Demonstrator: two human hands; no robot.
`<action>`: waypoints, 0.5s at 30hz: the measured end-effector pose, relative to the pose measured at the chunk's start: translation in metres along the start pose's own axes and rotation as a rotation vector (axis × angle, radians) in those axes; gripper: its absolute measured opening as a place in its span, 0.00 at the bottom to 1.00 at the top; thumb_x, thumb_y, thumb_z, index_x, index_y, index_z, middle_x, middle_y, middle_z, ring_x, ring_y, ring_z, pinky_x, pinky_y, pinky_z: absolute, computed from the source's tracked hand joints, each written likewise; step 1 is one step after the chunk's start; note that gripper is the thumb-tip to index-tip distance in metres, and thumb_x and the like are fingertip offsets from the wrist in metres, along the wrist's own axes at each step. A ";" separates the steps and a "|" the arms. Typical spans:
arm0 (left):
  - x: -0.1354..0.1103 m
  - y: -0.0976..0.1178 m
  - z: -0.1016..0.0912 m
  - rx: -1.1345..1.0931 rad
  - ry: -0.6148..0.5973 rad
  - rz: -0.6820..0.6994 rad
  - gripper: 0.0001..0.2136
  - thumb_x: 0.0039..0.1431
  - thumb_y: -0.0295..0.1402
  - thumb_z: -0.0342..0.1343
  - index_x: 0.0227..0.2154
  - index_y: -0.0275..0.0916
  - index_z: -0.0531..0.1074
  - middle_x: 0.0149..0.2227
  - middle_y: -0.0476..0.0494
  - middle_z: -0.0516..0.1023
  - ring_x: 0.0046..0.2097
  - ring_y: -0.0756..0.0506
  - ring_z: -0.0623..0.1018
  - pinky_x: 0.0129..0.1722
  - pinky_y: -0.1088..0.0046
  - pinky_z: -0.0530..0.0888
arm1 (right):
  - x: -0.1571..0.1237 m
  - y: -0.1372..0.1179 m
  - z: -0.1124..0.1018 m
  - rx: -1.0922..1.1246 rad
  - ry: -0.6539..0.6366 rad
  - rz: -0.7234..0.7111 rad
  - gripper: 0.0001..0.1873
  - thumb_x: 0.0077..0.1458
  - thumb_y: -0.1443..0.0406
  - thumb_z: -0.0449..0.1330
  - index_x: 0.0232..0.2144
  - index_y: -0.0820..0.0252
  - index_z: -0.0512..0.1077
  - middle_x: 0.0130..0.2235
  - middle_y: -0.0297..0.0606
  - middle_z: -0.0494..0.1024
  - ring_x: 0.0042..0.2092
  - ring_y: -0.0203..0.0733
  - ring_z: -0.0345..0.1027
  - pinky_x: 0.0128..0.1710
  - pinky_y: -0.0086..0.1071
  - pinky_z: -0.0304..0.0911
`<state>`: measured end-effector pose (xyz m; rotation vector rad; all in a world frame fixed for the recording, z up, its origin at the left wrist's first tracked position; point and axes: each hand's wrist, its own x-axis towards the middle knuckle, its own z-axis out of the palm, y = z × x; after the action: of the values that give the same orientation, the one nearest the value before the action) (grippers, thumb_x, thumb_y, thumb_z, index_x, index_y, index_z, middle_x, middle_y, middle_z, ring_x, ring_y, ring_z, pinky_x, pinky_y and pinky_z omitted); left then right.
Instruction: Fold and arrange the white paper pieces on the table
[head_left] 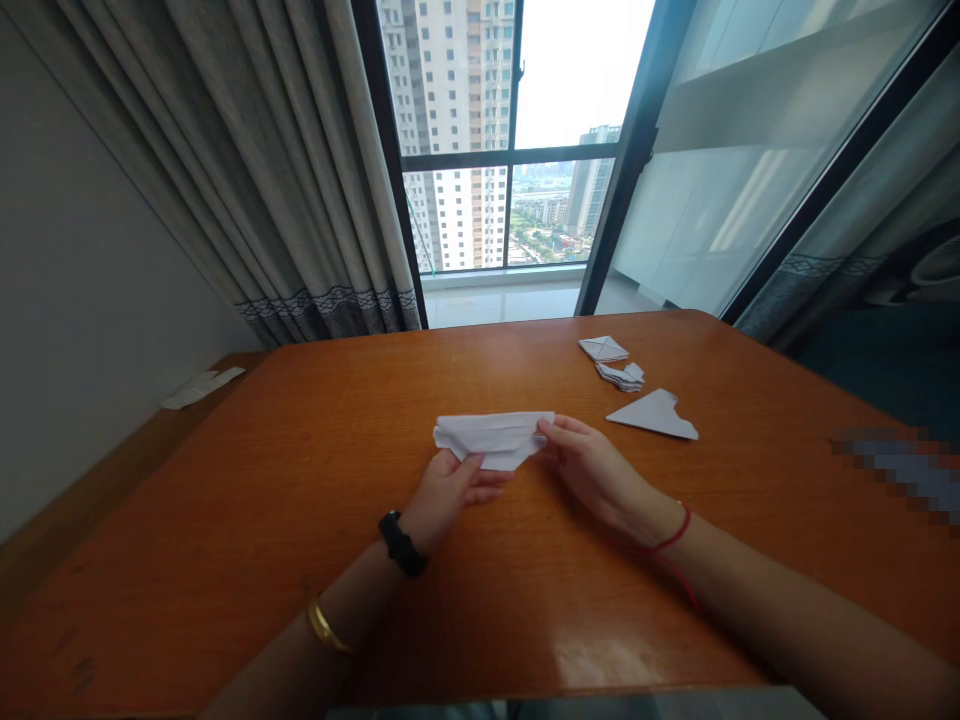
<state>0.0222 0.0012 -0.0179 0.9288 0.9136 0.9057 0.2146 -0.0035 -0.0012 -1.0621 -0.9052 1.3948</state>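
Note:
A folded sheet of white paper (491, 437) is held between my two hands above the table, its long straight edge facing the window. My left hand (457, 480) grips it from below, thumb on top and fingers underneath. My right hand (585, 455) pinches its right end between thumb and fingers. Beyond my right hand lie a white folded paper piece with a notched edge (656, 414), a small many-layered paper fold (622, 376) and a flat folded paper square with crossing creases (603, 348).
The brown wooden table (337, 400) spreads under my hands. A white paper or cloth piece (202, 387) lies on a ledge at the left. Behind the table are a grey curtain (300, 180) and a window. A blurred patch (907, 470) covers something at the right edge.

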 end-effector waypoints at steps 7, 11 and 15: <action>-0.006 -0.007 0.006 0.113 -0.189 0.255 0.37 0.51 0.36 0.66 0.62 0.41 0.56 0.56 0.36 0.72 0.47 0.42 0.79 0.44 0.70 0.77 | -0.007 0.026 0.013 0.179 0.055 0.007 0.20 0.41 0.54 0.71 0.28 0.60 0.68 0.29 0.32 0.74 0.29 0.33 0.64 0.30 0.27 0.61; -0.008 -0.004 -0.004 0.530 -0.074 0.486 0.23 0.65 0.37 0.50 0.62 0.39 0.58 0.50 0.36 0.76 0.41 0.44 0.81 0.39 0.68 0.79 | -0.005 0.027 0.009 0.042 0.016 0.019 0.16 0.44 0.57 0.67 0.29 0.59 0.68 0.31 0.33 0.74 0.30 0.35 0.65 0.32 0.31 0.62; -0.012 0.015 -0.019 1.406 -0.104 1.060 0.16 0.66 0.29 0.49 0.55 0.45 0.69 0.53 0.39 0.75 0.49 0.42 0.77 0.45 0.64 0.76 | 0.001 0.021 -0.002 -0.357 0.016 -0.243 0.19 0.43 0.66 0.61 0.41 0.55 0.68 0.45 0.38 0.73 0.47 0.45 0.67 0.48 0.41 0.62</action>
<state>-0.0027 -0.0007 -0.0073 2.8115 0.8864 0.9703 0.2103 -0.0051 -0.0215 -1.1794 -1.2584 1.0448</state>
